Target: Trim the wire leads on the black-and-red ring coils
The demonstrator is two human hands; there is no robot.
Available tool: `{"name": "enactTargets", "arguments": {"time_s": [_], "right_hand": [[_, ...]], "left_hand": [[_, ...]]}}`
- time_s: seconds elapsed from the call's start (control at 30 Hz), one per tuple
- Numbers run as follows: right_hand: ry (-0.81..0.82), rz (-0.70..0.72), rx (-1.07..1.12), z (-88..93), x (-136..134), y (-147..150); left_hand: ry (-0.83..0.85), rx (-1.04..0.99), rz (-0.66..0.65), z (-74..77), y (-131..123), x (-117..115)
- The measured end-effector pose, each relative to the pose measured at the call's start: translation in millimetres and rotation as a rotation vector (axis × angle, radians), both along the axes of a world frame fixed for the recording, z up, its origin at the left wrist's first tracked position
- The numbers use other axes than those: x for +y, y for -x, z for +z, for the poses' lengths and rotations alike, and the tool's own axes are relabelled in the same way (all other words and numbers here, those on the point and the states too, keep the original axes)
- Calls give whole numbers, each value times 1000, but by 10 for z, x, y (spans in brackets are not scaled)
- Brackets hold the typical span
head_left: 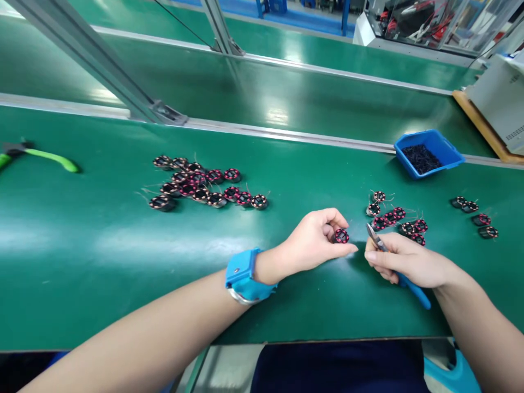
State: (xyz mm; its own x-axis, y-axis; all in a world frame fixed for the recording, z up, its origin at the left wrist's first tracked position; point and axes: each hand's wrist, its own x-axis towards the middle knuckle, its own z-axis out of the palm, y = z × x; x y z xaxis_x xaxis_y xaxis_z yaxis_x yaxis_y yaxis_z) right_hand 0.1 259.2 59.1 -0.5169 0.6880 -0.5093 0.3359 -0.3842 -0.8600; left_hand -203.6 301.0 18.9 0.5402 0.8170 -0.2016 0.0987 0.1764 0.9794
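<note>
My left hand [313, 240] has its fingers curled around a small wound motor stator [341, 236], a black ring with pink windings on its face. Just to the right, my right hand [403, 258] grips blue-handled cutting pliers [377, 238], their metal jaws pointing up and left. A narrow gap lies between the pliers and the held stator. Beyond my right hand sits a loose cluster of similar stators [389, 218] with thin wire ends sticking out. A larger group of stators [200, 188], some copper-coloured and some pink, stands on the green table to the left.
Several more stators [481, 219] lie at the right. A blue bin [456, 159] with small dark pieces stands by the metal rail [286, 132]. Green-handled pliers [51, 156] rest at the far left. A metal post [94, 57] rises at the back left.
</note>
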Motion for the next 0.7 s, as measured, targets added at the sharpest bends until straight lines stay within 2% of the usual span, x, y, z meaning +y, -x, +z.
{"name": "enactTargets", "arguments": {"time_s": [0.23, 0.43, 0.7], "right_hand": [[138, 119, -65, 8, 51, -67], [272, 140, -15, -21, 85, -33], [328, 203, 0, -44, 121, -49]], "left_hand": [[84, -44, -250, 76, 57, 28], [50, -48, -340, 85, 69, 34], [-4, -47, -389, 76, 78, 11]]}}
